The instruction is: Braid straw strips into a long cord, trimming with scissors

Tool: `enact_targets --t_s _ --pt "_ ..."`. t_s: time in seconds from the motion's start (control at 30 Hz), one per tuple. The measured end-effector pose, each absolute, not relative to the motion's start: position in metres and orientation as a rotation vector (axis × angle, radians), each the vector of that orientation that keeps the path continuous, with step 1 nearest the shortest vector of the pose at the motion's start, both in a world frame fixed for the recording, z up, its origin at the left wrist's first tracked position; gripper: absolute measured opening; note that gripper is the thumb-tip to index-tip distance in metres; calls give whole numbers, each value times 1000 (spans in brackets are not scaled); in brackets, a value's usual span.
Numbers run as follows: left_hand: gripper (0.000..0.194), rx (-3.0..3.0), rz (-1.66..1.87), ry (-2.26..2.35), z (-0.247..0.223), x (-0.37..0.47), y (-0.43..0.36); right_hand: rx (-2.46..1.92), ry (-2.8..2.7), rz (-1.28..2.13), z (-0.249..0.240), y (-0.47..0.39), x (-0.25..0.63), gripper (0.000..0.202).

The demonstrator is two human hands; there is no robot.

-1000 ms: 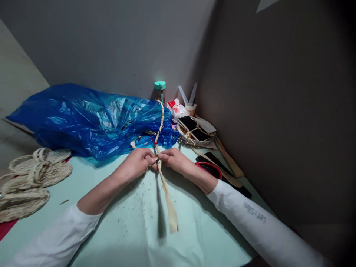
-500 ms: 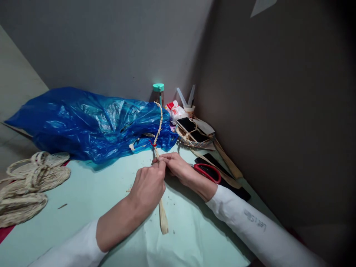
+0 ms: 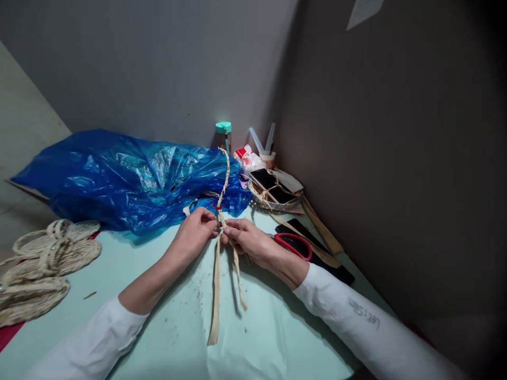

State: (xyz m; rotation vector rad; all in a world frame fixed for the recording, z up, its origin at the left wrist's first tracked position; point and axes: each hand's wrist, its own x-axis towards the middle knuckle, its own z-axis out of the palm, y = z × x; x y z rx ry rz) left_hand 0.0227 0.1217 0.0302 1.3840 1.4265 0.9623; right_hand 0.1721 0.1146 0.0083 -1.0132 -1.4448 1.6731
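A pale plaited cord (image 3: 225,184) of dried fibre runs from the blue bag down to my hands, with a red tie (image 3: 217,207) around it. My right hand (image 3: 243,236) pinches the lower end of the braid between thumb and fingers. On the other side, my left hand (image 3: 198,227) has its fingertips closed together beside the braid; what they hold is hidden. Below the hands hang a flat loose fibre strip (image 3: 216,295) and a thinner twisted strand (image 3: 238,279).
A large blue plastic bag (image 3: 119,179) lies at the back. Woven fibre sandals (image 3: 51,258) sit at the left. Red-handled scissors (image 3: 293,246) and dark flat items lie right, before a basket (image 3: 273,205) holding a phone (image 3: 264,178). A green-lidded jar (image 3: 224,134) stands by the wall.
My left hand has moved left and slightly up, away from my right hand. Two strands now hang apart below the braid, where one showed before. My right hand stays near the same spot.
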Motion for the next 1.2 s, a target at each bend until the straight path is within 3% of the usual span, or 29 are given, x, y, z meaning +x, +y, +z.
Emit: enact_targets --t_s 0.13,0.3,0.5,0.9,1.2 --pt "28 1164 967 1283 25 28 120 -945 -1429 1708 15 108 172 13" --pt "27 1117 841 1171 22 27 118 -962 -1473 1719 12 110 174 7" --pt "24 1085 685 1104 18 17 126 -1149 -1913 1274 -1 117 177 9" --pt "16 1166 646 1160 18 24 116 -1525 -2286 639 13 102 178 7" --pt "29 1145 787 1275 10 29 113 -1439 -2468 456 13 96 181 26"
